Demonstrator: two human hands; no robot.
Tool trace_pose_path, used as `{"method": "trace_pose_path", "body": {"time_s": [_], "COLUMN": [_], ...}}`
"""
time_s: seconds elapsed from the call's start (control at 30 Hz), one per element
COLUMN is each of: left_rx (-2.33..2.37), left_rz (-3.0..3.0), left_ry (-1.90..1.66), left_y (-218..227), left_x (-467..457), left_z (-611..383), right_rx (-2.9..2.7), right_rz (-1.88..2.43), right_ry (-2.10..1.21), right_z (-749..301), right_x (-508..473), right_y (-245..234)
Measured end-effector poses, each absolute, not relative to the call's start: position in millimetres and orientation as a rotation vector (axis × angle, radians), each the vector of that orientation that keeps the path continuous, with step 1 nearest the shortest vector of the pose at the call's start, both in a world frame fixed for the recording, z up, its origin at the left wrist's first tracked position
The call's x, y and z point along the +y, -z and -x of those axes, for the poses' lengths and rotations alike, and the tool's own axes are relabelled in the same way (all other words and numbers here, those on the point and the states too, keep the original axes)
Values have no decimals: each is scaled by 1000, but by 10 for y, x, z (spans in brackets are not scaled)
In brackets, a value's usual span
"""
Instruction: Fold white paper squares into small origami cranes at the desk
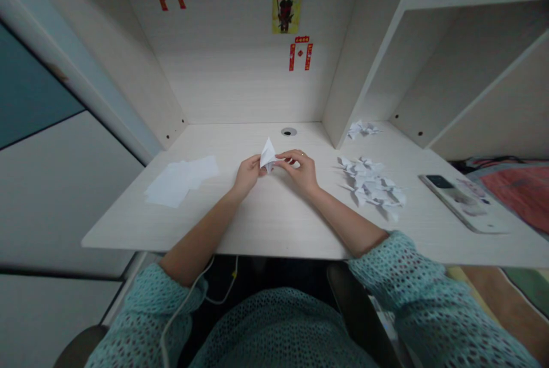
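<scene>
Near the middle of the desk, a small piece of folded white paper is held up between both hands, its pointed tip upward. My left hand pinches its left side, with the fingertips partly hidden behind it. My right hand grips the right edge between thumb and fingers; a ring shows on one finger. To the left lie loose white paper sheets, overlapping one another. Right of my right hand is a pile of folded white paper pieces with pointed ends.
More folded paper lies behind the pile, beside the upright divider. A phone rests at the desk's right. The pale desk has a round cable hole at the back. A white cable hangs by my left sleeve.
</scene>
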State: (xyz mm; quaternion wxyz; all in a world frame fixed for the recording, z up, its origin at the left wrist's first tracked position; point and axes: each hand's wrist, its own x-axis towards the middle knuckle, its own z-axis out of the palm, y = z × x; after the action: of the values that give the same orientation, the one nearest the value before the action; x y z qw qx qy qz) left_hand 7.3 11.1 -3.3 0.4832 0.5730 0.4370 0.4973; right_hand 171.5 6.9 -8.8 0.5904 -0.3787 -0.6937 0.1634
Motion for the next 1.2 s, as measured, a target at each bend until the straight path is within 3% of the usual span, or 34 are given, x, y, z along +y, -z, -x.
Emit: {"method": "trace_pose_path", "body": {"time_s": [0.67, 1.2], "left_rx": [1047, 1145], "left_rz": [-1619, -1857], "left_ry": [-1223, -1356], "left_y": [157, -70], "left_x": [100, -49], "left_z": [-103, -60], "right_rx": [-1655, -1585], "right_rz": [958, 845], "right_ry": [-370, -424], "right_z": [-1720, -1737], "right_x": [41, 87], "right_y": [76, 91]}}
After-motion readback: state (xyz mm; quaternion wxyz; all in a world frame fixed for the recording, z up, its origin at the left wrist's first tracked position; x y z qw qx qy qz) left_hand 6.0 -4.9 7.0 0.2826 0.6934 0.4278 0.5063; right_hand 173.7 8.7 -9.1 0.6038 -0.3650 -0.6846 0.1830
